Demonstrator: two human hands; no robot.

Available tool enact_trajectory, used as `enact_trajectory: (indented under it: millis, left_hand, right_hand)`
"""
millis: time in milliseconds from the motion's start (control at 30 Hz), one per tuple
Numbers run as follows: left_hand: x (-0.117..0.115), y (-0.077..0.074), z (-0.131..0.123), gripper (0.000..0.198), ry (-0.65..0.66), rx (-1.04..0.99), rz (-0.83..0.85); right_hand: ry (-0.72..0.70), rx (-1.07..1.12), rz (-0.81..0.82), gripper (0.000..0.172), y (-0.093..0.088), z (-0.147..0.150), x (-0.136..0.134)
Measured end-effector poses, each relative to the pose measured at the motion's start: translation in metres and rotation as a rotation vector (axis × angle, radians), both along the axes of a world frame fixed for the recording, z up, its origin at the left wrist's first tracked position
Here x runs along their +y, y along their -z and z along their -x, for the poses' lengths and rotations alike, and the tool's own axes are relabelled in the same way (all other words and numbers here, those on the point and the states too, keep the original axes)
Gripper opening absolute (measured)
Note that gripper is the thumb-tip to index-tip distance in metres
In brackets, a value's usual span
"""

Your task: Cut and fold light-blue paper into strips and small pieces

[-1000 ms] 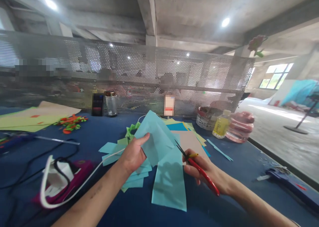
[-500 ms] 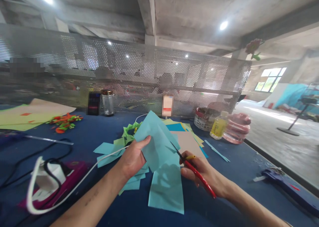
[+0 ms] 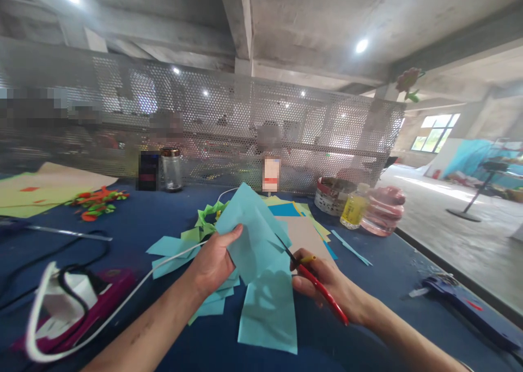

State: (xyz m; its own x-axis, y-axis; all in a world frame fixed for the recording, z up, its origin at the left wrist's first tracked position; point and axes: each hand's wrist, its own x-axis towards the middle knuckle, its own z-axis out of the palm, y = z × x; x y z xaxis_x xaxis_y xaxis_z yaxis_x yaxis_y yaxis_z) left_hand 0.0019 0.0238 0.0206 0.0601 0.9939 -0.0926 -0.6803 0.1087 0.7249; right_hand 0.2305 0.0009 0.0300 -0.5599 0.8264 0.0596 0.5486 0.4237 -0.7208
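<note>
Between thumb and fingers my left hand grips a light blue sheet of paper, raised above the table with one corner pointing up. My right hand is closed round red-handled scissors. Their dark blades meet the right edge of the sheet, where a narrow flap stands off; how far apart the blades are is hard to see. Beneath the sheet lies another light blue piece flat on the table. More blue cut pieces are piled beside my left wrist, next to green folded paper.
A purple power strip with a white cable sits at left, orange and green scraps behind it. A glass jar, a phone, a yellow-labelled bottle and a pink bottle stand at the back. A glue gun lies right.
The whole view has shifted slightly, so things sit a little further left. Both hands keep their hold on the paper and scissors, with hardly any movement between them.
</note>
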Motion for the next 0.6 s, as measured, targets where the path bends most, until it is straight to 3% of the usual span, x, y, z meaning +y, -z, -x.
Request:
enact_trajectory:
  millis: [600]
  left_hand:
    - [-0.0001, 0.0019, -0.0002, 0.028, 0.004, -0.027, 0.000]
  right_hand:
    - [0.010, -0.009, 0.028, 0.035, 0.0007, 0.0001, 0.0012]
